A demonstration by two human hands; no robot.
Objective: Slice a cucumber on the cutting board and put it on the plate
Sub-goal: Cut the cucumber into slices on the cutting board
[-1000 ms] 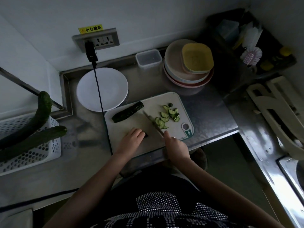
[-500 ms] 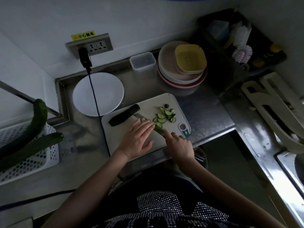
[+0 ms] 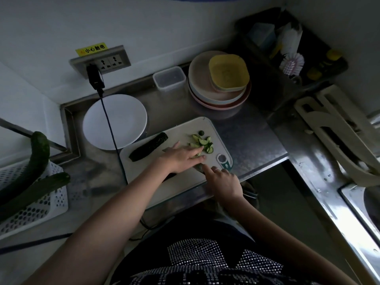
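I see my left hand (image 3: 181,156) stretched flat across the cutting board (image 3: 178,177), fingers straight and reaching into the pile of cucumber slices (image 3: 202,144) at the board's far right. My right hand (image 3: 222,181) sits at the near edge, curled round the knife (image 3: 199,167), index finger extended. The uncut cucumber piece (image 3: 149,149) lies on the board beside the white plate (image 3: 114,121).

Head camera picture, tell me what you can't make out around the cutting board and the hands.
- Knife: blade almost wholly hidden under the left hand; the right hand covers its handle.
- Cucumber slices: the nearest ones are covered by the left fingers, so no count.
- Dark piece below the left wrist: too dim to identify.
- Cucumbers in the white basket: cut off by the left edge.
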